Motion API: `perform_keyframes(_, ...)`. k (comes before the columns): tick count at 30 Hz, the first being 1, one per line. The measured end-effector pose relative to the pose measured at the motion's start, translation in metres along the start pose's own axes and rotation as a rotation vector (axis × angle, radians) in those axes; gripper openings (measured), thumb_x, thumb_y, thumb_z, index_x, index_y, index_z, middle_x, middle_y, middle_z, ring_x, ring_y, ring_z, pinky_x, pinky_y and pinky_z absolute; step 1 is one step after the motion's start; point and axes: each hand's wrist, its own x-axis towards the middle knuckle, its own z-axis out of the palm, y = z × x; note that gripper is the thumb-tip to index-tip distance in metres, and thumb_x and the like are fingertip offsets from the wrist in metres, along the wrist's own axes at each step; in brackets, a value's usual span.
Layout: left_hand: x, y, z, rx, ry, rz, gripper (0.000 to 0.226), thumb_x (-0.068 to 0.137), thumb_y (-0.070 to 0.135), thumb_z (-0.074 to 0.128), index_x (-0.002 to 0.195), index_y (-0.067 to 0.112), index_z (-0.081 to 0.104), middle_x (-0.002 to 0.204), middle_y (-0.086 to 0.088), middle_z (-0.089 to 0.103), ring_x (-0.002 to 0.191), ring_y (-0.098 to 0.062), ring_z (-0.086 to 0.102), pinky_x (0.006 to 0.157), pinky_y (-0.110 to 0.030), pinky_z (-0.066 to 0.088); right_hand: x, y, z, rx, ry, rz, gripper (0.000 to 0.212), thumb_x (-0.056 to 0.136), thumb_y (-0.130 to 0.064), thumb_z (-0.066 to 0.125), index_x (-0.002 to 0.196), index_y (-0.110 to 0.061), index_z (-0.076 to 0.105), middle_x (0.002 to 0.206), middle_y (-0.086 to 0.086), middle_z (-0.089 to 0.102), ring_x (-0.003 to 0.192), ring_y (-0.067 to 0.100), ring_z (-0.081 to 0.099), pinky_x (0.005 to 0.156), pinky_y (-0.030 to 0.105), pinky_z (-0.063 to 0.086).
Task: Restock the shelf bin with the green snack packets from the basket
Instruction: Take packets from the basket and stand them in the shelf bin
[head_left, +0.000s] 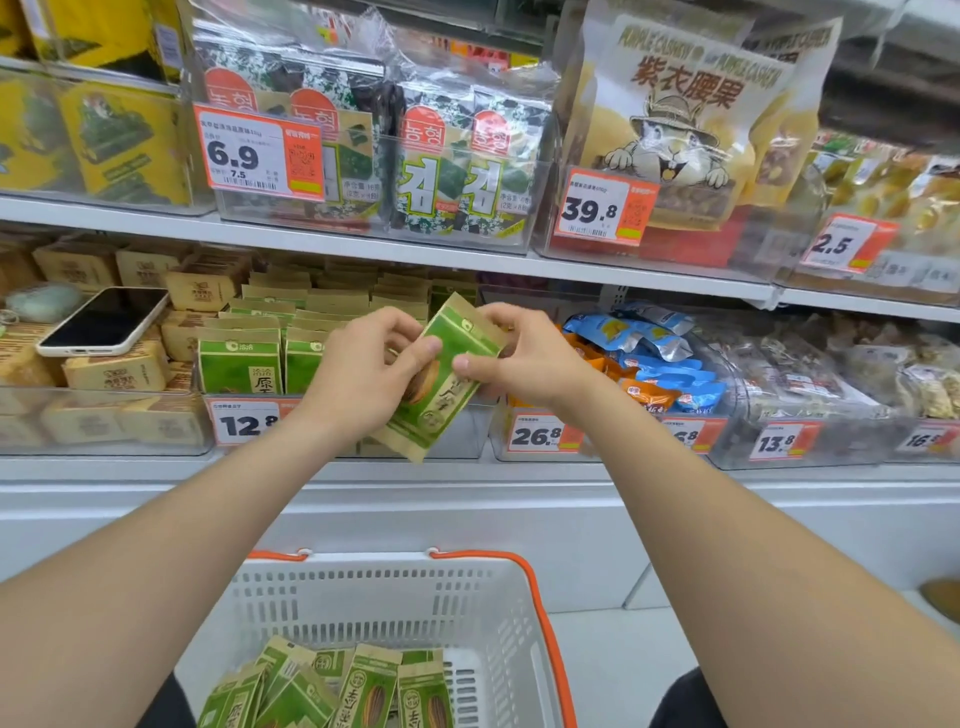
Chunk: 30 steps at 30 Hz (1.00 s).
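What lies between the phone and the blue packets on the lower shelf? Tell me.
Head view: the shelf bin of upright green packets, and before it the left hand and right hand gripping one tilted green packet.

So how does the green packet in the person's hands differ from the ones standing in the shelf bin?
The held packet is tilted; the shelved packets stand upright. The held packet is pinched by the left hand and right hand; the shelved packets sit untouched in rows. Both share the green-and-brown design.
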Motion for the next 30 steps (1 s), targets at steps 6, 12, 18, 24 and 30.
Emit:
perform_keyframes(6,0.001,-0.009,0.008,0.568,0.117,0.243,0.037,0.097,0.03,0.061,0.132,0.018,0.058,0.132,-0.003,0.053,0.122,-0.029,0.047,0.098,-0.048,0.038,0.002,-0.002,-0.019,-0.25,0.617,-0.403,0.03,0.096,-0.015,0.063,0.125,-0.021,0.059,0.102,-0.012,0.07,0.075,0.022,0.064,0.071,0.036,0.053)
perform_keyframes(12,0.005,-0.029,0.02,0.944,-0.146,0.213,0.092,0.092,0.062,0.054,0.162,0.012,0.023,0.17,-0.012,0.024,0.158,-0.037,0.016,0.122,-0.067,0.013,0.016,0.019,-0.006,-0.442,0.436,-0.399,0.035,0.102,-0.011,0.059,0.136,-0.019,0.053,0.118,-0.005,0.067,0.098,0.01,0.064,0.087,0.032,0.053)
perform_keyframes(18,0.016,-0.041,0.015,1.015,-0.128,0.208,0.106,0.081,0.082,0.052,0.157,0.011,0.031,0.161,-0.015,0.036,0.151,-0.039,0.028,0.12,-0.069,0.013,0.046,0.022,0.014,-0.499,0.437,-0.427,0.033,0.1,-0.008,0.061,0.131,-0.019,0.054,0.117,0.0,0.067,0.106,0.018,0.064,0.091,0.042,0.054)
perform_keyframes(24,0.018,-0.049,0.011,1.003,-0.146,0.246,0.105,0.08,0.087,0.046,0.155,0.014,0.034,0.151,-0.01,0.045,0.139,-0.036,0.04,0.117,-0.07,0.019,0.07,0.039,0.026,-0.9,0.32,-0.145,0.04,0.099,-0.021,0.066,0.136,-0.026,0.051,0.114,0.005,0.072,0.112,0.032,0.062,0.1,0.048,0.042)
perform_keyframes(30,0.022,-0.052,0.005,0.986,-0.203,0.264,0.116,0.07,0.082,0.064,0.157,0.015,0.029,0.153,-0.008,0.042,0.142,-0.036,0.036,0.119,-0.069,0.019,0.102,0.027,0.041,-1.25,0.158,0.086,0.06,0.085,-0.012,0.073,0.14,-0.026,0.056,0.13,0.013,0.064,0.137,0.04,0.041,0.116,0.06,0.022)
